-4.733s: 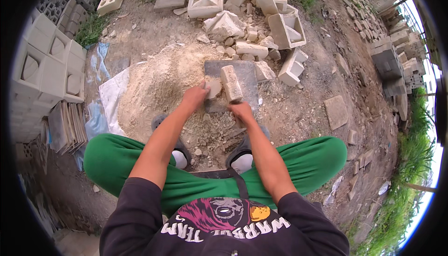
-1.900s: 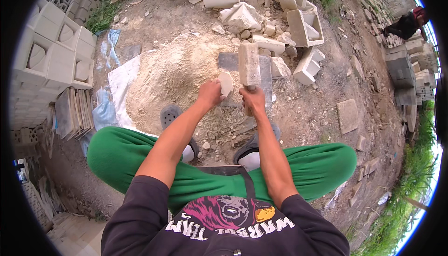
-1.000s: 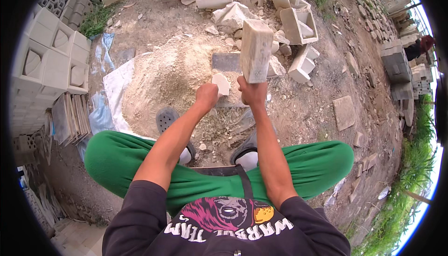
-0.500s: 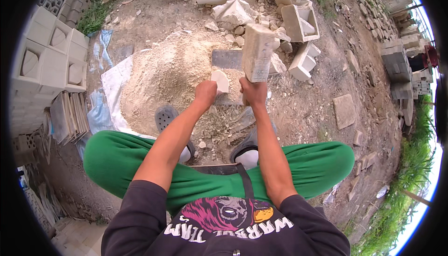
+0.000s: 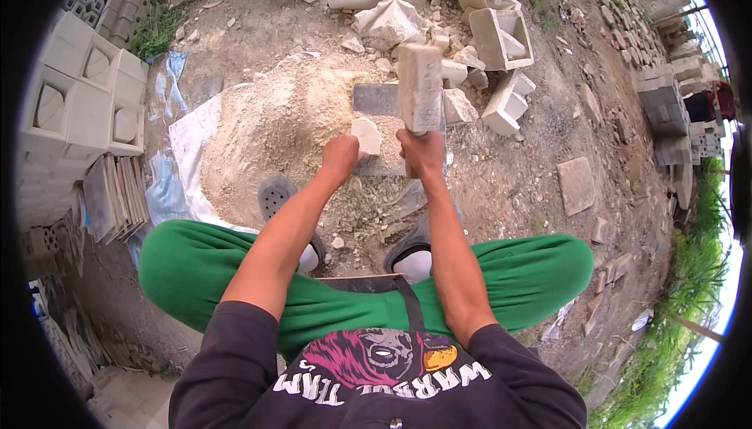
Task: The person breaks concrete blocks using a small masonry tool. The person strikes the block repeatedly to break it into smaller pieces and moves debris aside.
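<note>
My left hand (image 5: 341,156) is closed on a pale, cream-coloured chunk of broken block (image 5: 366,137), over a flat dark slab (image 5: 377,99) strewn with crumbs. My right hand (image 5: 421,152) grips the handle of a mallet with a big, dusty, block-shaped head (image 5: 420,87). The head stands up above my fist, to the right of the chunk, and covers part of the slab. Most of the handle is hidden in my fist. Left of the slab rises a heap of beige crushed rubble (image 5: 274,116).
Broken blocks (image 5: 501,39) and rubble lie beyond the slab. A white sheet (image 5: 193,131) edges the heap. Pale moulded blocks (image 5: 82,88) are stacked at left, with thin boards (image 5: 117,194) leaning nearby. A flat stone (image 5: 576,185) lies at right. My clogs (image 5: 276,196) flank the near rubble.
The mallet head has come slightly down and left, and now looks more upright. My left hand keeps hold of the chunk, almost still.
</note>
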{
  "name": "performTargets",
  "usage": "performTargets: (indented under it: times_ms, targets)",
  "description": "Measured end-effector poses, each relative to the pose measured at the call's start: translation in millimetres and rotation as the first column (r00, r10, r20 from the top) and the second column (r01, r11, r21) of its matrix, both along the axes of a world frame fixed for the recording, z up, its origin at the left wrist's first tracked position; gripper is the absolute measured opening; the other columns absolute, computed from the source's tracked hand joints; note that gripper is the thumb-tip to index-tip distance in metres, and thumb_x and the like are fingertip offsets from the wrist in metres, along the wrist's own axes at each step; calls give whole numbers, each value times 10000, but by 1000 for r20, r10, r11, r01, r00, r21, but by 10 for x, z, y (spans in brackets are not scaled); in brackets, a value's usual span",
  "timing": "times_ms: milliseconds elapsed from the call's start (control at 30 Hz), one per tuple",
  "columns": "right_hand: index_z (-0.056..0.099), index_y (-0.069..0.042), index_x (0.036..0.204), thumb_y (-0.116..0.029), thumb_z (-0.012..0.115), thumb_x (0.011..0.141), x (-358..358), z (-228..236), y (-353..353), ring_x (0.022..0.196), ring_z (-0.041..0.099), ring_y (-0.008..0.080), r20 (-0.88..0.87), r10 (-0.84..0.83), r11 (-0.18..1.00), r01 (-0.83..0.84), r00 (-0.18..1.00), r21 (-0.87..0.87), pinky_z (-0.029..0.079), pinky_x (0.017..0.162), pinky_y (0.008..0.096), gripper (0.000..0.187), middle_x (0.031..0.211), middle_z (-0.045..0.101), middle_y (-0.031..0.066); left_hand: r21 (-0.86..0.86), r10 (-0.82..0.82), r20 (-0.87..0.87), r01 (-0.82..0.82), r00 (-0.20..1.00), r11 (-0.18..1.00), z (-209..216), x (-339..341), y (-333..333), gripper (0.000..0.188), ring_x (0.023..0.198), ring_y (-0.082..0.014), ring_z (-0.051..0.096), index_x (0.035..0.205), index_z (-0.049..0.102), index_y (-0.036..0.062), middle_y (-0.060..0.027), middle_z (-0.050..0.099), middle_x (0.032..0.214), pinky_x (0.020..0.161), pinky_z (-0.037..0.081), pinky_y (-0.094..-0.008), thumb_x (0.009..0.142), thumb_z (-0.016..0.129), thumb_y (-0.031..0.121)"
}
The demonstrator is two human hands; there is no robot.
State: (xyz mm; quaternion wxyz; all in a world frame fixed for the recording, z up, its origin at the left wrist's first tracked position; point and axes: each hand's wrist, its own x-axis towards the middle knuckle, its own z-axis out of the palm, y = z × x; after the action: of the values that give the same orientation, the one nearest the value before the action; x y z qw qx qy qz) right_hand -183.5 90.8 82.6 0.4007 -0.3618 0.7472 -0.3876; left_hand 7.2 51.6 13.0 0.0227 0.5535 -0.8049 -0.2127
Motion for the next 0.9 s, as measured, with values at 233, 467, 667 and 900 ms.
performTargets:
  times_ms: [233,467,667,900]
  targets:
    - [721,23,828,-250,749,732,261,-672,375,642,676,202,86,-3,1000,2,996,6,525,622,345,290,693,698,97,40,-22,2,22,1000,999,30,8,-13,359,783,-402,695,856,736,-13,-241,698,814,715,554,-487,810,778,340]
    - [714,39,890,-190,785,748,181,-902,485,511,619,163,198,-53,961,-4,979,276,544,471,320,279,727,671,86,99,24,80,-32,996,995,274,-76,50,485,876,-364,712,955,729,-6,-203,722,930,732,568,-461,795,788,449]
    - [712,41,857,-182,771,764,127,-1003,469,494,611,177,292,-74,968,-1,953,249,525,451,326,249,718,660,86,-161,327,21,-320,945,934,61,-347,408,857,1142,-354,585,1285,523,-40,-220,615,1188,909,505,-467,753,781,580]
    - [703,37,882,-176,764,779,-80,-566,305,514,610,178,174,-65,953,9,983,303,518,478,324,245,681,652,86,-63,308,-6,-308,951,949,8,-376,184,911,1183,-353,535,1397,417,0,-180,559,1255,969,463,-466,740,815,489]
